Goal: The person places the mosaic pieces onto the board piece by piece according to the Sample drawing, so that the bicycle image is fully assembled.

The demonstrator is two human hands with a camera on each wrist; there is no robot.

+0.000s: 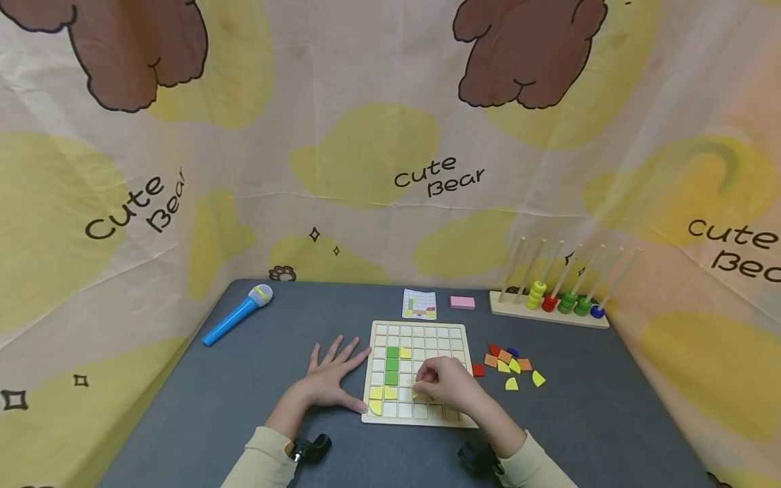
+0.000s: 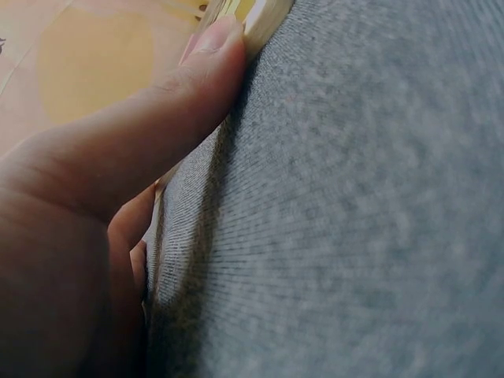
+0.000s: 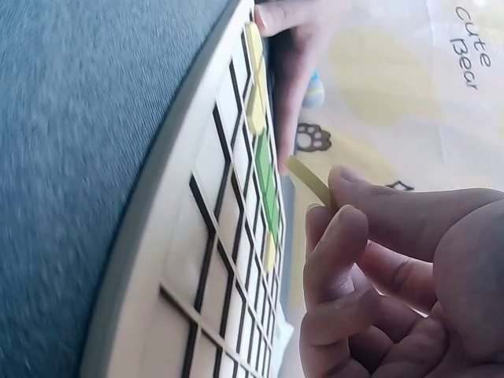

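Note:
A light wooden grid board (image 1: 421, 413) lies flat on the table. My left hand (image 1: 331, 379) spreads its fingers at the board's left edge; its thumb touches the edge in the left wrist view. Between thumb and fingertips, my right hand (image 1: 450, 385) pinches a thin yellow tile (image 3: 311, 181), held just above the board. In the head view that tile is mostly hidden by the fingers. On the board's left part sit a column of green square tiles (image 1: 392, 365), a yellow quarter-circle tile (image 1: 405, 353) at its top right and more yellow tiles (image 1: 375, 408) at its lower end.
Loose red, orange, blue and yellow tiles (image 1: 514, 384) lie right of the board. Behind it are a printed pattern card (image 1: 419, 304) and a pink block (image 1: 462, 303). A bead-peg rack (image 1: 506, 305) stands at the back right, a blue microphone (image 1: 230, 324) lies back left.

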